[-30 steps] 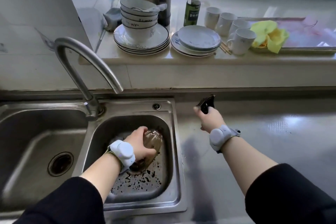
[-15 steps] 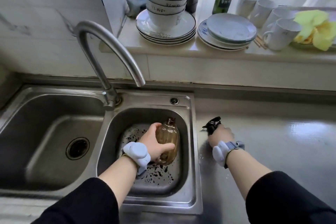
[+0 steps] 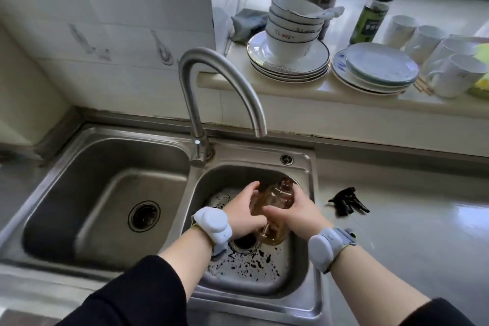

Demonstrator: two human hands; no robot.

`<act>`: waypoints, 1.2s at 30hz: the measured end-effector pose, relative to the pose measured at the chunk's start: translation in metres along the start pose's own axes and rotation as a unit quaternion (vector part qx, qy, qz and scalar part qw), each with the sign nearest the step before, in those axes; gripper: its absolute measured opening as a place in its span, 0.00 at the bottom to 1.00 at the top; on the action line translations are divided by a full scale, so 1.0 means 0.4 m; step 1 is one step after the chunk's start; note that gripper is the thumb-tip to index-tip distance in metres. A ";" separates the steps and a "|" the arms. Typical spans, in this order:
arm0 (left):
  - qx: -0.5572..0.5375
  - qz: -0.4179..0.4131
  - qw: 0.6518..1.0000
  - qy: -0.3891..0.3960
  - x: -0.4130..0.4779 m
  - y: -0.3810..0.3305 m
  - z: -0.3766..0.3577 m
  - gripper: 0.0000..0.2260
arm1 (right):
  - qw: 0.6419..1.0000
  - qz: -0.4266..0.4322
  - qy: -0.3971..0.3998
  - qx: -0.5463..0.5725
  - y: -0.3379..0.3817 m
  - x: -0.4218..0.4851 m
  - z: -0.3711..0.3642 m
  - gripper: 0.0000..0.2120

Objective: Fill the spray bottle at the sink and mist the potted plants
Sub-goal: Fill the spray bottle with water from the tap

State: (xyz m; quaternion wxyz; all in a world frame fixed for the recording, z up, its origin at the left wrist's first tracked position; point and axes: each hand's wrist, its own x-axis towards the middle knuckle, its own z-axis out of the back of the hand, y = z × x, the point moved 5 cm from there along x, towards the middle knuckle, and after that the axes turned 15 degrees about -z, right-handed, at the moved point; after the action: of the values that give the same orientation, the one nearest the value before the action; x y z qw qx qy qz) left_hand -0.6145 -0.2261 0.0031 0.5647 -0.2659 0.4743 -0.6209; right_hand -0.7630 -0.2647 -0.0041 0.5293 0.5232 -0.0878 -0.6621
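Over small basin | left hand grips bottle from left | right hand grips it from right

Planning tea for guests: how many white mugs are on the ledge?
4, rightward on the ledge: farthest mug, second mug, third mug, nearest mug. Others may be hidden off-frame.

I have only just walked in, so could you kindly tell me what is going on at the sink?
A person grips an amber bottle with the left hand and the right hand, holding it tilted in the smaller right basin. Its neck is open: the black trigger head lies on the counter beside the sink. No water can be seen running from the faucet, so filling has not begun.
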 end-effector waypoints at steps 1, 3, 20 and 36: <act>0.000 0.010 0.999 -0.048 0.002 0.007 0.037 0.36 | 1.000 -0.002 -0.009 -0.001 -0.005 0.003 0.008 0.44; 0.002 0.041 0.976 -0.216 0.002 0.026 0.141 0.28 | 0.999 -0.008 -0.031 -0.009 -0.010 0.014 0.020 0.45; 0.255 0.099 0.932 -0.240 0.124 0.117 0.413 0.13 | 0.990 0.055 -0.073 -0.104 0.100 0.008 -0.048 0.40; 0.244 0.076 0.933 -0.254 0.094 0.150 0.392 0.12 | 0.991 0.050 -0.086 -0.091 0.112 -0.003 -0.060 0.39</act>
State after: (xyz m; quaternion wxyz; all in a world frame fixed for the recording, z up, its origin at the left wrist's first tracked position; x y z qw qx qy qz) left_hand -0.4602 -0.3018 0.0060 0.7593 -0.2319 0.1672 -0.5845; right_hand -0.7169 -0.2721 0.0163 0.5974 0.4093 -0.0979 -0.6826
